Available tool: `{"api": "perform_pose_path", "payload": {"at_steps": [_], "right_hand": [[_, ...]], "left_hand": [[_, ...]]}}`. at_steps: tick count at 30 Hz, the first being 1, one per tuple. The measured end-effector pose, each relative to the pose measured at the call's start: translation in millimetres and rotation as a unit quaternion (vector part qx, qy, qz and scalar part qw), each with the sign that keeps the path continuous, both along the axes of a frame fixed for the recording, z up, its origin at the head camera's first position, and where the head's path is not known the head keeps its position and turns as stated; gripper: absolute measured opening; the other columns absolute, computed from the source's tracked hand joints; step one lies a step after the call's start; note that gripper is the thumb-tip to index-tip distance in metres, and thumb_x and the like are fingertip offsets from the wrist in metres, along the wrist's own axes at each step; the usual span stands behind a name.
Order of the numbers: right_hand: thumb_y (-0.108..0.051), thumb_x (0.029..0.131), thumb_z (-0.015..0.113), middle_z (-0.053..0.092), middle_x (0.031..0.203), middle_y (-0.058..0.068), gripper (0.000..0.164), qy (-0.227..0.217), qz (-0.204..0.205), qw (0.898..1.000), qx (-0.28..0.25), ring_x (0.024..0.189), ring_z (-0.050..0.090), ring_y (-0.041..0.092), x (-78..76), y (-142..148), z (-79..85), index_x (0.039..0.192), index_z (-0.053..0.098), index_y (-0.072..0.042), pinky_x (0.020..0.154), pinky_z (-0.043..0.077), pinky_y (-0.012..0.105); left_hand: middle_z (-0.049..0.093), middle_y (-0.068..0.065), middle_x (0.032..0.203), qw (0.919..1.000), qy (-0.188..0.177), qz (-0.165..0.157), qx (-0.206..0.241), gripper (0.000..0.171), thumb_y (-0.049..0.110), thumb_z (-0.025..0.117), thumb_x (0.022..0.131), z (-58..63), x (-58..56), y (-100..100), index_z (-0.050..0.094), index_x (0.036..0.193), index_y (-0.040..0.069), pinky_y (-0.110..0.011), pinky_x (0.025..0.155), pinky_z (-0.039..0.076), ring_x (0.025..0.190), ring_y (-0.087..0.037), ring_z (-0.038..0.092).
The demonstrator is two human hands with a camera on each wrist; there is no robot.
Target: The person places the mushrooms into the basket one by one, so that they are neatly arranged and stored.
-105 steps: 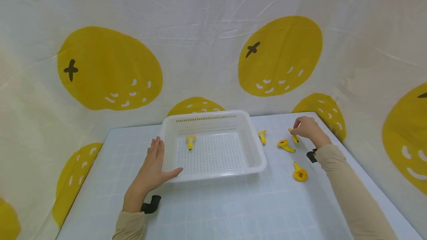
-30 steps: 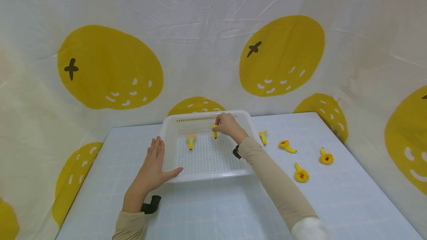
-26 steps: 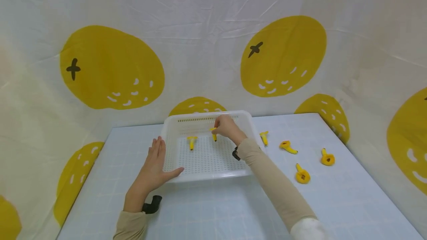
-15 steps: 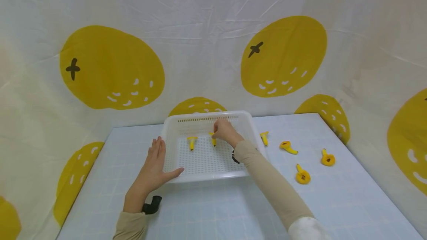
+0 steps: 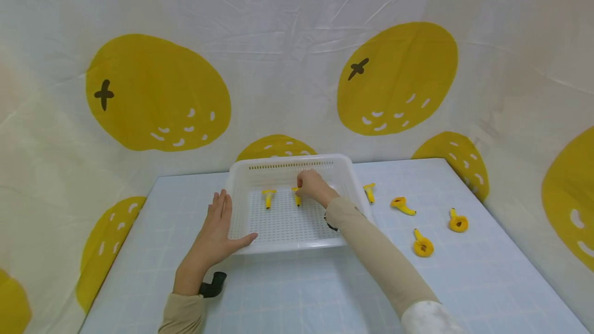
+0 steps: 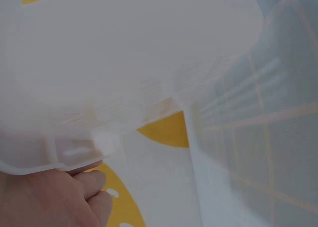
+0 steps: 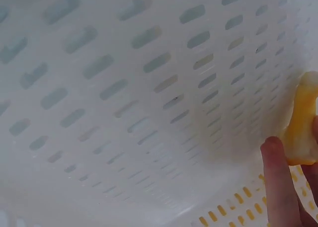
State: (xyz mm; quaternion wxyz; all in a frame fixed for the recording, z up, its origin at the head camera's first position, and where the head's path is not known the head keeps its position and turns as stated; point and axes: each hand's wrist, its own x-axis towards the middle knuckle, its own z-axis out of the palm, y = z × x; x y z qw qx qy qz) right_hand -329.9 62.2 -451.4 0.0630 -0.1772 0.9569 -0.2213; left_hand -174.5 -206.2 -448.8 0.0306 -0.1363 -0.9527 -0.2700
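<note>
A white perforated plastic basket [image 5: 287,245] stands on the table. My right hand [image 5: 314,187] reaches down into it, pinching a yellow trumpet-shaped mushroom [image 5: 298,201] by its cap end, stem toward me. The right wrist view has the same mushroom [image 7: 300,120] at its right edge, between thumb and fingers close over the slotted floor. To its left in the basket lies a second yellow mushroom [image 5: 268,200]. My left hand [image 5: 211,236] rests against the basket's left front corner, fingers straight along the side and thumb over the front rim.
Right of the basket, several more yellow mushrooms lie on the pale checked tablecloth [image 5: 297,293]; one mushroom [image 5: 369,193] is close beside the basket wall, another mushroom [image 5: 458,220] farthest right. Behind the table hangs a white curtain [image 5: 283,92] with big yellow fruit prints.
My right hand has brought a mushroom from the table's right side over into the basket, then lowered it toward the floor. The left hand keeps its place.
</note>
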Motion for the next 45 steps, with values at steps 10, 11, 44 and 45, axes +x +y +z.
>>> {"api": "perform_pose_path", "payload": {"at_steps": [10, 11, 44, 45], "right_hand": [[-0.004, 0.081, 0.077, 0.060, 0.080, 0.005, 0.015, 0.002, 0.011, 1.000, 0.005, 0.073, 0.053, 0.019, -2.4, 0.2, -4.2, 0.077, 0.063, -0.006, 0.066, 0.048, 0.032], [-0.004, 0.081, 0.077, 0.061, 0.081, 0.005, 0.014, 0.004, 0.011, 1.000, 0.002, 0.073, 0.053, 0.019, -2.4, 0.1, -4.4, 0.078, 0.064, -0.006, 0.066, 0.048, 0.032], [-0.012, 0.082, 0.077, 0.065, 0.105, 0.010, 0.024, -0.023, 0.021, 0.999, 0.008, 0.087, 0.055, 0.023, -1.2, 2.2, -0.8, 0.101, 0.065, -0.004, 0.079, 0.050, 0.037], [-0.013, 0.083, 0.077, 0.065, 0.108, 0.011, 0.025, -0.029, 0.020, 0.999, 0.012, 0.090, 0.056, 0.023, -1.2, 2.1, 0.1, 0.104, 0.065, -0.004, 0.081, 0.050, 0.037]], "left_hand": [[-0.011, -0.017, 0.164, 0.9999, -0.006, 0.009, -0.007, 0.126, 0.065, 0.071, 0.080, -3.6, -2.0, -1.1, 0.001, 0.155, -0.008, -0.059, 0.119, 0.005, 0.150, -0.037, -0.012], [-0.012, -0.017, 0.164, 0.9999, -0.008, 0.010, -0.007, 0.127, 0.065, 0.071, 0.079, -4.0, -2.0, -1.3, 0.000, 0.155, -0.008, -0.059, 0.118, 0.006, 0.150, -0.037, -0.012], [-0.011, -0.018, 0.164, 1.0000, -0.006, 0.006, -0.002, 0.125, 0.063, 0.072, 0.080, -2.9, -1.8, -0.4, 0.001, 0.155, -0.008, -0.057, 0.119, 0.003, 0.150, -0.036, -0.012], [-0.011, -0.018, 0.164, 1.0000, -0.007, 0.006, 0.000, 0.125, 0.063, 0.072, 0.080, -2.7, -1.7, -0.6, 0.001, 0.155, -0.008, -0.057, 0.119, 0.003, 0.150, -0.036, -0.012]]}}
